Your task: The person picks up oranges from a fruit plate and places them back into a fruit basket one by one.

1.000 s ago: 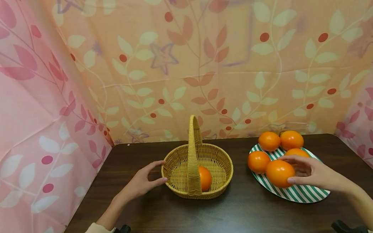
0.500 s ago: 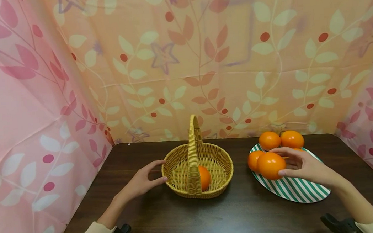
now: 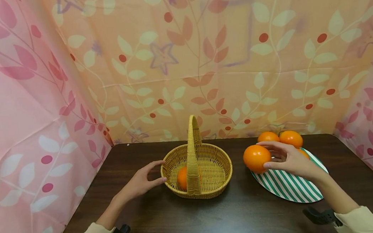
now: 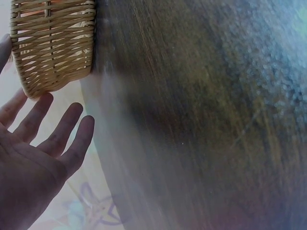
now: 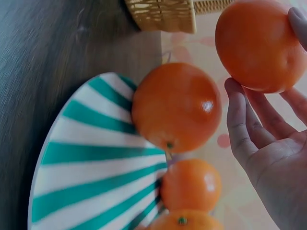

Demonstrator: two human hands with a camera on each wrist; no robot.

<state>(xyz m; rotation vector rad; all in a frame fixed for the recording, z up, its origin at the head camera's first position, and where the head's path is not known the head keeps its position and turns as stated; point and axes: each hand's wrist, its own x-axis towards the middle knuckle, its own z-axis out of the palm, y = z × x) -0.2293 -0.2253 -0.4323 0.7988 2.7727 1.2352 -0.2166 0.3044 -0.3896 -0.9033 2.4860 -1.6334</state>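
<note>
In the head view a yellow wicker basket [image 3: 217, 194] with a tall arched handle stands mid-table. One orange [image 3: 182, 178] lies in it, partly behind the handle. My left hand [image 3: 142, 181] touches the basket's left rim with its fingertips; in the left wrist view the fingers [image 4: 62, 132] spread below the wicker side. Between fingers and thumb my right hand [image 3: 290, 160] holds another orange [image 3: 256, 158], raised over the left edge of a green-and-white striped plate [image 3: 293, 186]. In the right wrist view this held orange [image 5: 261, 45] is clear of the others.
Several more oranges [image 3: 291, 139] sit at the plate's back, some hidden behind my right hand and the held orange. The dark wooden table [image 3: 186, 223] ends at a patterned cloth backdrop [image 3: 171, 78], with cloth also at both sides.
My right hand has carried the orange up and left from over the plate towards the basket. The orange in the basket has rolled left past the handle. My left hand stays in place.
</note>
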